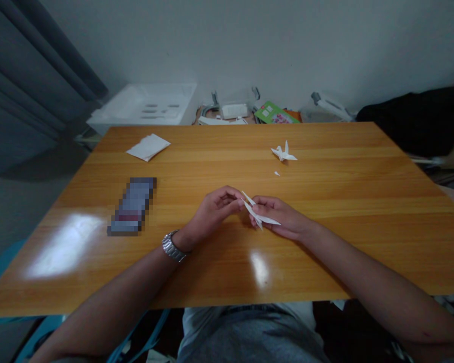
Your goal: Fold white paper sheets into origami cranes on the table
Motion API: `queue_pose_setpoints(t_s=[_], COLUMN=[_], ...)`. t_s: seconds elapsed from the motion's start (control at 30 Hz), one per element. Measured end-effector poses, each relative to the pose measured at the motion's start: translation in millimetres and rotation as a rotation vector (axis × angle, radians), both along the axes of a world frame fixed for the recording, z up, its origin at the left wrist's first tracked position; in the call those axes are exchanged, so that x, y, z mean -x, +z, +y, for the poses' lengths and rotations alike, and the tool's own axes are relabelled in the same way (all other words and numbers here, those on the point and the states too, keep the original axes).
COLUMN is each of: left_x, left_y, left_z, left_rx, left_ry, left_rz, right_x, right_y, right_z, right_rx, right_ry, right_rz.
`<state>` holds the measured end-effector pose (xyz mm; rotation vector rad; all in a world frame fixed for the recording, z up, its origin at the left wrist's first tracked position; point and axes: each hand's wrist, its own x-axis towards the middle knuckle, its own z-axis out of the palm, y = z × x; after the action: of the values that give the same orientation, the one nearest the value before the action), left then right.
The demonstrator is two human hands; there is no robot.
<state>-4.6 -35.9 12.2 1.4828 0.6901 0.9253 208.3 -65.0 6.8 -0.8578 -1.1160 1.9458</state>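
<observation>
A white folded-paper crane [265,220] with narrow pointed ends is held above the table. My right hand [285,216] is closed on its body, thumb on top and fingers beneath. From the other side, my left hand [220,205], with a metal watch on its wrist, pinches one pointed tip between thumb and fingers. Part of the paper is hidden by the fingers. Farther back on the table stands a finished-looking white paper crane [283,153] with spread wings. A tiny white paper scrap [277,173] lies just in front of it.
Some white paper sheets [148,147] lie at the back left of the wooden table [196,166]. A blurred-out phone [134,206] rests left of my hands. Behind the far edge are a white foam box [162,98], a green packet [274,113] and dark cloth [416,121].
</observation>
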Motion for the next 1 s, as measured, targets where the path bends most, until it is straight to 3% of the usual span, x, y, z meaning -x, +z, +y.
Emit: queue_pose_setpoints(t_s=[0.3,0.53,1.0], left_x=[-0.5,4.8,7.0], left_y=[-1.1,-0.4,5.5], left_z=[0.0,0.8,-1.8], left_rx=[0.005,-0.252,-0.553], left_ry=[-0.022,0.086,0.093], left_rz=[-0.002,0.214,0.362], right_x=[2.9,4.1,2.5], right_y=[1.2,1.1,3.6], right_z=[-2.5,-3.1,-3.8], right_rx=[-0.039,-0.090,-0.322], right_ry=[-0.020,-0.101,-0.149], right_rz=[-0.032,-0.128,-0.434])
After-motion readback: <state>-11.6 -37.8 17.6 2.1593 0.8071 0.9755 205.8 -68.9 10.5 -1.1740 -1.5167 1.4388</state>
